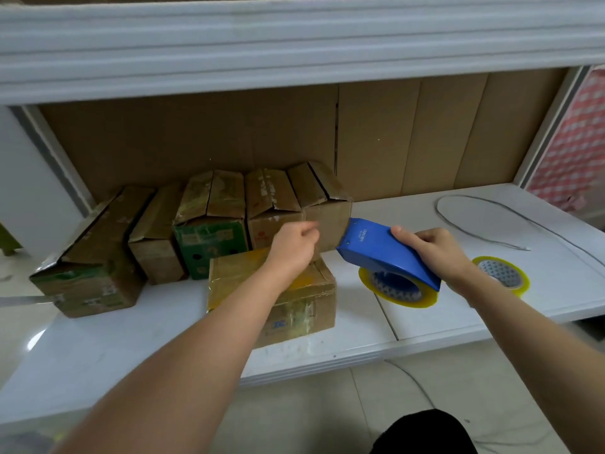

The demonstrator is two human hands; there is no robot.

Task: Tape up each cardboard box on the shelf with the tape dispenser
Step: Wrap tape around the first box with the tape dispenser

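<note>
1. Five cardboard boxes [209, 224] stand behind the taped front box [294, 299].
2. I see my right hand [435, 253] gripping the blue tape dispenser [386, 253] right of that box.
3. My left hand [294, 247], above it, seems pinched, perhaps on tape.

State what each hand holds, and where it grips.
Right hand grips the blue tape dispenser by its rear end. Left hand is curled; any hold cannot be told.
</note>
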